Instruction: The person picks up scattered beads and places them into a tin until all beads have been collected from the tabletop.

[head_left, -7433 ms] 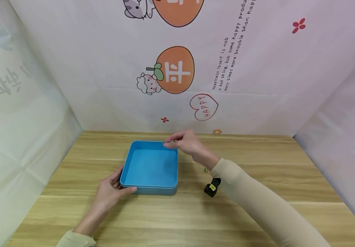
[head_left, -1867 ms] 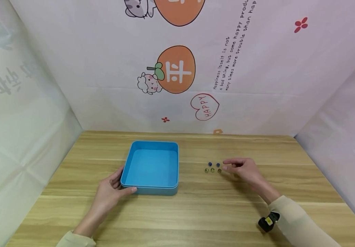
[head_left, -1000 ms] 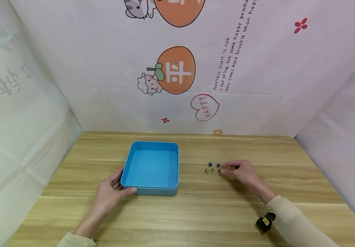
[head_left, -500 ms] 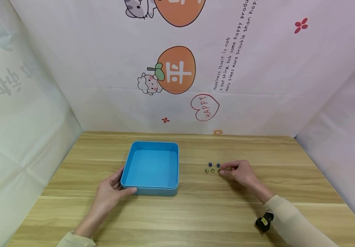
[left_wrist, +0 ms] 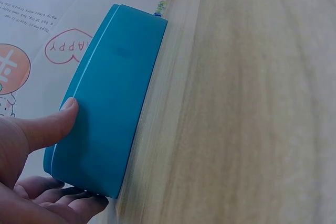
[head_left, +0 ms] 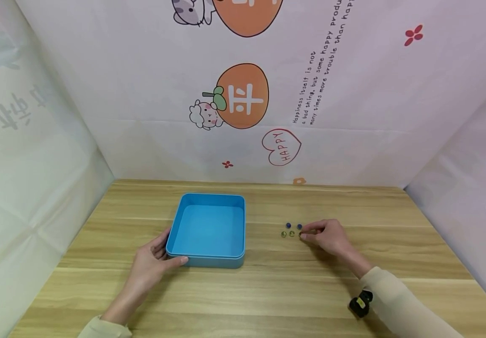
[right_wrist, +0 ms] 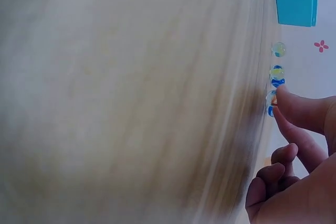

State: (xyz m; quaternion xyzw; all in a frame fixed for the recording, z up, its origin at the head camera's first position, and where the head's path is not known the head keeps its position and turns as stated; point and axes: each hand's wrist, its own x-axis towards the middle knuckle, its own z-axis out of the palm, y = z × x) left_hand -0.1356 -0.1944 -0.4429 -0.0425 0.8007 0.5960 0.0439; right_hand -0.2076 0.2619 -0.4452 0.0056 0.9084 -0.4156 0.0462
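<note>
My left hand (head_left: 151,263) grips the near left corner of a blue square box (head_left: 209,260), thumb on its front wall and fingers at its side. The box lies upright on the table, its inside bare. Right of it, my right hand (head_left: 329,237) has thumb and index finger around a brownish glass marble (head_left: 300,234), partly hidden by the fingertips; the right wrist view shows this marble (right_wrist: 271,98) between thumb and index. Close by lie two green-yellow marbles (head_left: 291,233) in the same row and two blue marbles (head_left: 288,226) just behind.
The wood-grain table (head_left: 268,300) ends at a printed white cloth backdrop (head_left: 162,150). White cloth sides (head_left: 44,188) close it in at left and right. A small black device (head_left: 359,304) hangs at my right wrist.
Earlier my right hand was over the box's back right corner. Since then it has come to the marbles, shifted slightly left, and closed thumb and index around the brownish one. Left hand and box stayed put.
</note>
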